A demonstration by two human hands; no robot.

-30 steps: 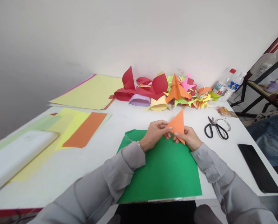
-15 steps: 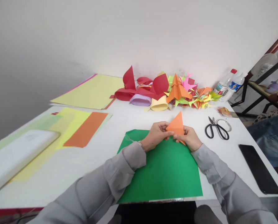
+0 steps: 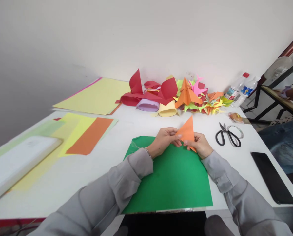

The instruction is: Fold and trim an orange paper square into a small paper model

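A folded orange paper (image 3: 187,130) with a pointed tip stands up between both hands. My left hand (image 3: 163,141) pinches its left edge with thumb and fingers closed. My right hand (image 3: 200,145) grips its lower right part, fingers curled round it. Both hands hover just above the far edge of a green sheet (image 3: 172,180) lying flat on the white table (image 3: 126,129) in front of me.
Folded paper figures and paper rolls (image 3: 176,95) are piled by the wall. Black scissors (image 3: 227,134) and a tape ring lie to the right, a black phone (image 3: 272,177) nearer. Yellow and orange sheets (image 3: 87,134), a white box (image 3: 16,162) and two bottles (image 3: 240,87) surround them.
The orange paper's tip has tilted slightly between the frames while both hands keep hold of it; hands stay in nearly the same place.
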